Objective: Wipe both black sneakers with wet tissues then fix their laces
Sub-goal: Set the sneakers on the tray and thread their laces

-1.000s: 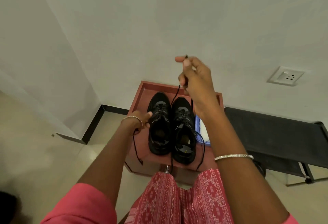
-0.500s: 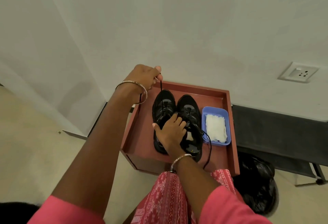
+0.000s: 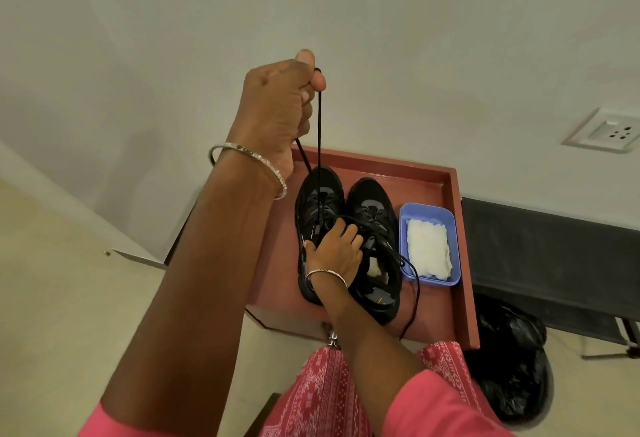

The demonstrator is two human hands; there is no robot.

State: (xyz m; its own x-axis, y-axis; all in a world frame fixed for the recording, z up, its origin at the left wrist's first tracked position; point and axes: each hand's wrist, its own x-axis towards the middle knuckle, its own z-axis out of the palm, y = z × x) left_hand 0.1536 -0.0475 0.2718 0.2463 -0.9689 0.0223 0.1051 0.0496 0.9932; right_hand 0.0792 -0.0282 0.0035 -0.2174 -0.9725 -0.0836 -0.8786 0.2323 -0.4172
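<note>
A: What is the left hand [image 3: 280, 104] doing?

B: It is raised above the red-brown wooden tray [image 3: 453, 228], fingers clenched around the thin black lace [image 3: 319, 131], which runs taut down to the left black sneaker [image 3: 317, 201]. A silver bangle [image 3: 249, 166] circles that wrist.

A: And the right hand [image 3: 334, 251]?

B: It rests on the left black sneaker's opening, fingers bent over the tongue area and the laces there. Whether it pinches a lace or only presses down, I cannot tell; the fingertips are lost against the black.

A: What else is hidden?

B: The right forearm covers the heel of the left black sneaker. The eyelets of both shoes are hard to make out.

A: How do the shoes lie?

B: Side by side inside the tray, touching, long axes running away from the person, toes towards the tray's far wall. The right black sneaker [image 3: 375, 228] trails a loose lace over the tray's near edge.

A: Beside them?

B: A lilac plastic tub [image 3: 405, 228] of white wet tissues [image 3: 427, 249], in the tray's right part, just beside the right black sneaker. A black plastic bag [image 3: 512, 374] sits on the floor right of the tray.
</note>
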